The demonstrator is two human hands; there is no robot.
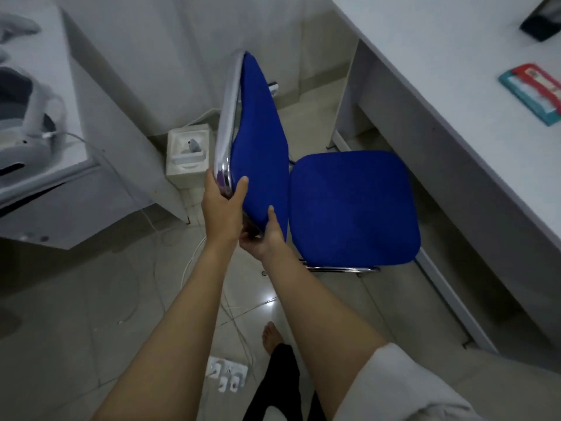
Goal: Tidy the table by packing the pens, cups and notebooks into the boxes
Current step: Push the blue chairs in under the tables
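Observation:
A blue padded chair (352, 208) with a chrome frame stands on the tiled floor beside a white table (440, 95). My left hand (223, 205) grips the top edge of its backrest (258, 135), fingers curled round the chrome tube. My right hand (264, 235) holds the same edge just below, thumb pressed on the blue padding. On the table at the right lies a teal and red notebook (534, 92). A dark object (540, 25) sits at the table's far right corner, cut off by the frame. No pens, cups or boxes show.
A second white table (76, 147) at the left carries a white headset (27, 117) with a cable. A white box (188, 153) stands on the floor by the wall. Cables and a power strip (226, 375) lie on the floor near my foot (270, 332).

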